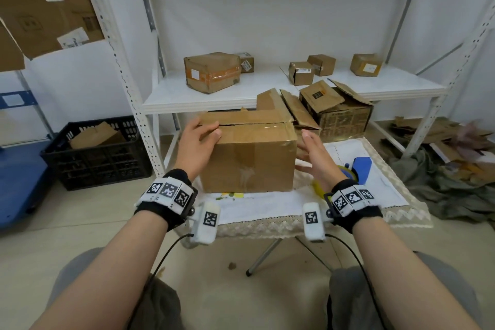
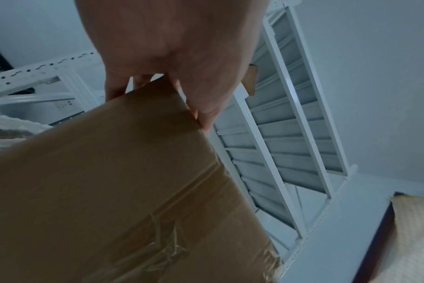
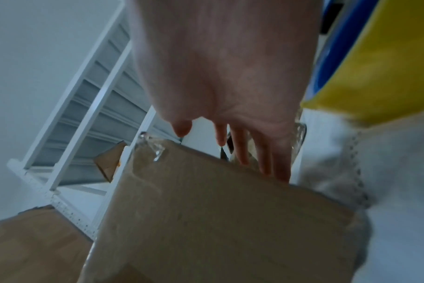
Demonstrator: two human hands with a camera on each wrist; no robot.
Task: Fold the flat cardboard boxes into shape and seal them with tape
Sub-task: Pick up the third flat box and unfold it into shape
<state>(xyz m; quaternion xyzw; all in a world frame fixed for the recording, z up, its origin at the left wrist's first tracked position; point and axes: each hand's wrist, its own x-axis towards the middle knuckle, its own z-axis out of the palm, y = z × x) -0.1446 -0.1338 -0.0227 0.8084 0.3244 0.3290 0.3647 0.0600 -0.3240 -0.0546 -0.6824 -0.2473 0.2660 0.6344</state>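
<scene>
**One box formed and taped, more cardboard waiting**

White metal shelving [image 1: 267, 94] fills the background, and a small tabletop [image 1: 267, 209] covered by a white lace-edged cloth is set in front of it, at the centre of the head view. On that cloth the cardboard box [image 1: 249, 158] is stood upright, already folded into shape. Its top flaps are closed and tape is seen across the top seam and down the front face, though a dark gap is still visible along the seam near the upper left corner, so the seal is judged not quite tight there.

The left hand [image 1: 197, 142] is laid over the upper left corner of the box, fingers curled onto the top edge and gripping it. The right hand [image 1: 314, 155] is held flat against the right side, fingers straight and spread, nothing gripped. A blue and yellow tape dispenser [image 1: 359, 166] is left on the cloth just right of the box, untouched.

Several closed boxes [image 1: 211, 71] are seen on the shelf above. At the right, an open box [image 1: 337, 110] with raised flaps and flattened cardboard [image 1: 428, 134] on the floor are judged to be work left.
</scene>
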